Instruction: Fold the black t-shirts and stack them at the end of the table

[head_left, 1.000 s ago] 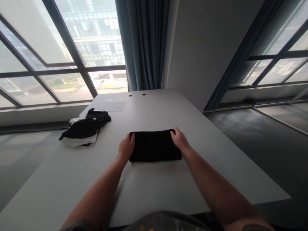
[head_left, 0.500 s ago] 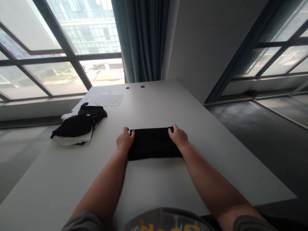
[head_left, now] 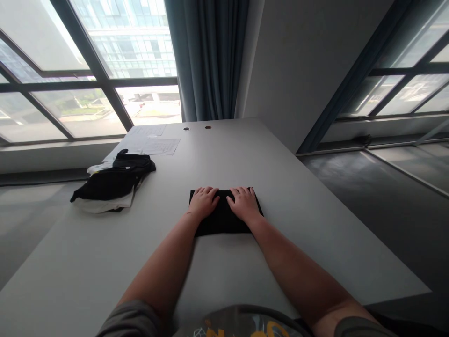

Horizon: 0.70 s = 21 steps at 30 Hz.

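A black cloth (head_left: pixel 223 220), folded into a flat rectangle, lies on the white table in front of me. On its left half my left hand (head_left: pixel 204 202) rests flat, palm down, fingers pointing at the far edge. My right hand (head_left: pixel 243 203) lies the same way on the right half, its fingers stretched out. Both thumbs point inward, with a strip of cloth showing between them. Parts of the cloth are hidden under the hands, so its exact kind cannot be made out.
On the left of the white table (head_left: pixel 224 157) is a pile of black and white clothes (head_left: pixel 112 182). Paper sheets (head_left: pixel 157 146) lie behind it. Two round cable holes (head_left: pixel 186 128) sit near the far edge, before a blue curtain (head_left: pixel 206 61) and windows.
Both hands have let go of the cloth's upper corners and moved inward. They now lie flat on top of it.
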Each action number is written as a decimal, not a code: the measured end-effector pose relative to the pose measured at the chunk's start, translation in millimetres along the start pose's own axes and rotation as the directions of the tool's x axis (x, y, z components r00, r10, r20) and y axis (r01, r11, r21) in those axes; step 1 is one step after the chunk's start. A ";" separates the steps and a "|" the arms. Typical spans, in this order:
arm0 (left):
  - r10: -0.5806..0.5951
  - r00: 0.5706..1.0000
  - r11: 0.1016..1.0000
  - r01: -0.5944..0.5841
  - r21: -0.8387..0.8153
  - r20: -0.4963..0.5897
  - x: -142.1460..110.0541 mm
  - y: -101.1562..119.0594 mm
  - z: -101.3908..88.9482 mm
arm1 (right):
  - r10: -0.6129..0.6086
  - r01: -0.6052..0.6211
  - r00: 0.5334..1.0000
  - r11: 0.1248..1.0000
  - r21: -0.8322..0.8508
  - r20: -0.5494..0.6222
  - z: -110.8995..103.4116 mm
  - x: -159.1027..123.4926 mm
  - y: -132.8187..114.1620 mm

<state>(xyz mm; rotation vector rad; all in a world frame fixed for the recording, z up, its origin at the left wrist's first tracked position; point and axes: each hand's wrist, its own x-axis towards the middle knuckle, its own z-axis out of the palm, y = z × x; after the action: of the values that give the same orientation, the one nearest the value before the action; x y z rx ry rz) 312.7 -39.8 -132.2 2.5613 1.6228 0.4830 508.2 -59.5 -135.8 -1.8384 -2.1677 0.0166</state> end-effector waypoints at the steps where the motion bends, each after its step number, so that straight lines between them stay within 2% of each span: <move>1: 0.004 1.000 1.000 -0.004 -0.010 -0.003 -0.9 -4.7 0.1 | -0.001 0.001 1.000 1.000 0.009 0.004 1.0 0.3 3.7; 9: -0.110 0.994 0.994 0.110 -0.028 -0.006 -2.5 -20.8 -2.3 | 0.055 -0.056 0.998 0.997 0.053 0.030 -0.3 5.3 15.0; 13: -0.195 0.980 0.979 0.196 -0.058 0.034 -9.7 -43.4 -0.2 | 0.058 -0.062 0.995 0.997 0.045 0.077 2.0 3.2 24.5; 16: -0.382 0.923 0.922 0.384 -0.045 0.055 -23.2 -75.0 -0.3 | 0.074 -0.078 0.991 0.996 0.035 0.115 4.0 -1.5 38.1; 18: -0.489 0.872 0.872 0.489 -0.024 0.002 -35.6 -95.8 -1.8 | 0.100 -0.107 0.987 0.993 0.046 0.130 5.5 -5.4 49.3; 19: -0.517 0.855 0.856 0.517 -0.027 -0.037 -42.4 -103.9 -2.9 | 0.107 -0.116 0.986 0.992 0.058 0.130 6.3 -7.3 55.1; 21: -0.521 0.846 0.854 0.515 -0.074 -0.114 -55.7 -112.9 -5.8 | 0.097 -0.109 0.988 0.990 0.091 0.124 8.4 -11.1 66.3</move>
<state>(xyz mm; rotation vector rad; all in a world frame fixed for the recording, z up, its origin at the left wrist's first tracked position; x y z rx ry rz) 190.9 -40.5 -164.6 1.9607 2.2144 0.6249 571.6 -56.6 -159.4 -1.9368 -2.1059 0.2560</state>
